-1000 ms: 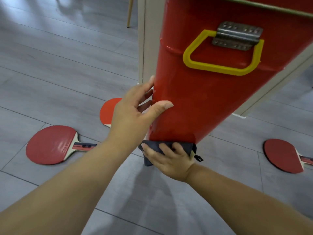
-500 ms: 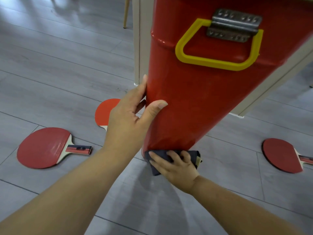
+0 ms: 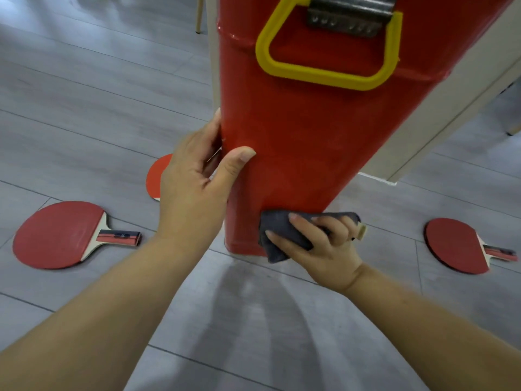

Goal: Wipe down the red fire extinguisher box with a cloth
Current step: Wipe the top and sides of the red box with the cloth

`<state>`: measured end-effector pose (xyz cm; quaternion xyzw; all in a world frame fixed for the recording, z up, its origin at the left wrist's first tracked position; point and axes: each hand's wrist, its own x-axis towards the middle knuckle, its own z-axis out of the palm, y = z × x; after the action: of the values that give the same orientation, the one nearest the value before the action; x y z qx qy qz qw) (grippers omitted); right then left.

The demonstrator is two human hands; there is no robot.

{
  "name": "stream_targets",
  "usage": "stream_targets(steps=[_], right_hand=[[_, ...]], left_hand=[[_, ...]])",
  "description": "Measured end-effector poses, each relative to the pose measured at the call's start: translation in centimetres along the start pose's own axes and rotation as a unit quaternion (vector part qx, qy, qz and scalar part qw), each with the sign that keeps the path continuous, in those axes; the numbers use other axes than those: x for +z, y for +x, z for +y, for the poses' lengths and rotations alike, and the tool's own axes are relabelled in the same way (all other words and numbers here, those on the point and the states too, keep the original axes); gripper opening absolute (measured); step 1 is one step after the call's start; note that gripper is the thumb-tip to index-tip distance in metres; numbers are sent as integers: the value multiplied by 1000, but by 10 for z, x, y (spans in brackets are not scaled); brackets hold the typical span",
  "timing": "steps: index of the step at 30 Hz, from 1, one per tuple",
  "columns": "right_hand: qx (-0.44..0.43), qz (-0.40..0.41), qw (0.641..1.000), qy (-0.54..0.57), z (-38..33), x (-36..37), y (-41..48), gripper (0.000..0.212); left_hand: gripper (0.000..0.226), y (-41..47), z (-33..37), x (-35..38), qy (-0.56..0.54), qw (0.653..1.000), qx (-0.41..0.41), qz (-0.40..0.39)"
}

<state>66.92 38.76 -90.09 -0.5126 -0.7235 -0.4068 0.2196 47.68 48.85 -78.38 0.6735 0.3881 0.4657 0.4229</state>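
Up the box (image 3: 324, 142), right hand (image 3: 321, 249) slid its gripped cloth (image 3: 277, 232); left hand (image 3: 191, 187) clasps box.

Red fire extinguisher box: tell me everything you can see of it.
The red fire extinguisher box looks like glossy painted metal, standing upright on the grey floor. A yellow handle hangs from a steel bracket on its near face; its top is out of frame. The left hand grips its left edge; the right hand presses a dark grey cloth to its base.
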Motion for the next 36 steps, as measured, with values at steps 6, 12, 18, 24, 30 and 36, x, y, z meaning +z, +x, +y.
stream_targets(steps=[6,12,18,24,30,36], right_hand=[[-87,-156,984,4,-33,46,-70,38],[-85,-212,974,3,-54,50,-72,39],[-32,-115,993,10,-85,47,-6,41],[-152,-242,958,-16,-113,77,-11,28],[-154,-270,950,-4,-106,76,-22,31],[-146,-292,945,-6,-69,54,-53,36]], left_hand=[[58,1,0,-3,-31,999,-14,-15],[60,1,0,-4,-61,997,-28,-31],[59,0,2,-5,-64,996,-40,-42],[61,2,-1,-8,-73,995,-47,-57],[69,3,-5,-11,-65,994,-52,-71],[61,-4,-1,-11,-49,995,-63,-59]])
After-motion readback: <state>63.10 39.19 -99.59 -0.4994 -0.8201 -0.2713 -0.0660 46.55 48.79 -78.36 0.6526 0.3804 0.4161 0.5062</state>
